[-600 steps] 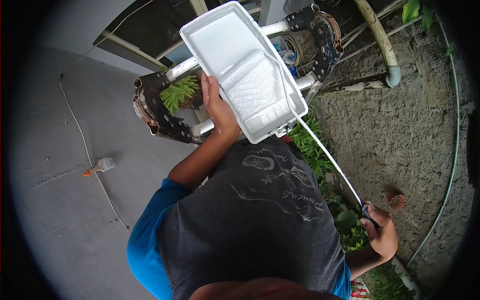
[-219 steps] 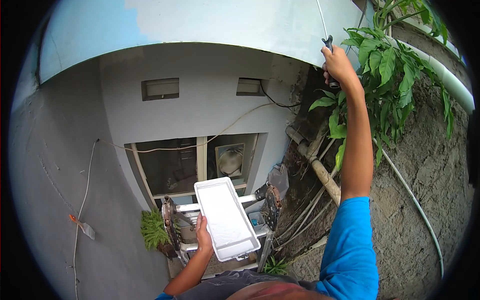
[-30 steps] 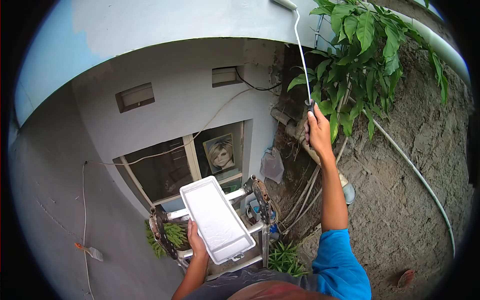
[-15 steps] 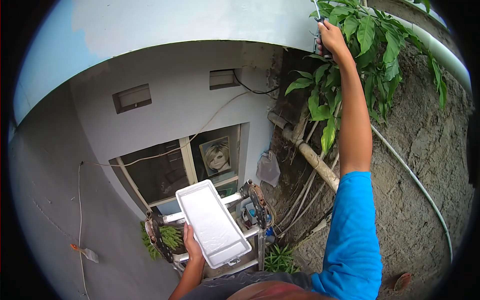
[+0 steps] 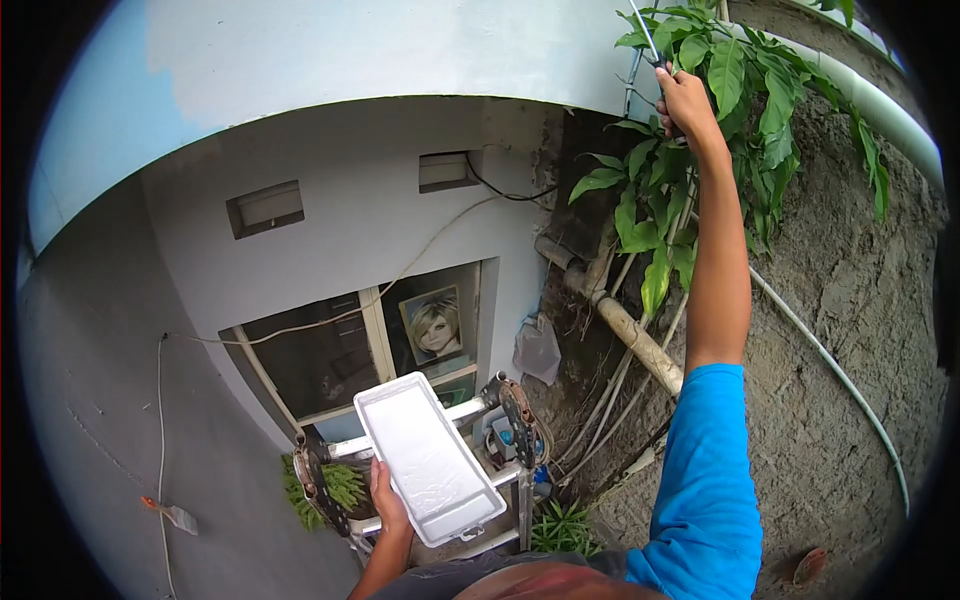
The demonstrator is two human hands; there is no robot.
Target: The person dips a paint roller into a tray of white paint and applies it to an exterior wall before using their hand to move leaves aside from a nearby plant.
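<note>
Paint tray (image 5: 430, 460), rectangular and white, with white paint spread over its floor, sits low and near the middle of the view, tilted so that its far end leans left. The person's left hand (image 5: 388, 505) holds it by the left long side, fingers closed against the edge and partly hidden underneath. Behind and below the tray are the top rails and dark, rusty hinges of a metal ladder (image 5: 517, 420); whether the tray rests on the ladder cannot be told. The right arm, in a short blue sleeve (image 5: 705, 470), stretches up to the upper right, where the right hand (image 5: 688, 105) has its fingers wrapped round the black handle of a paint roller (image 5: 645, 32). The roller's thin rod runs up past the top edge, so its head is out of sight. Close by that hand hang broad green leaves (image 5: 728, 75), and to its left curves a pale blue and white overhang (image 5: 400, 50). Below the overhang, a grey wall holds a framed window (image 5: 310, 350). Far left, a paintbrush (image 5: 180, 518) with an orange handle lies near a thin cable (image 5: 162, 430).
</note>
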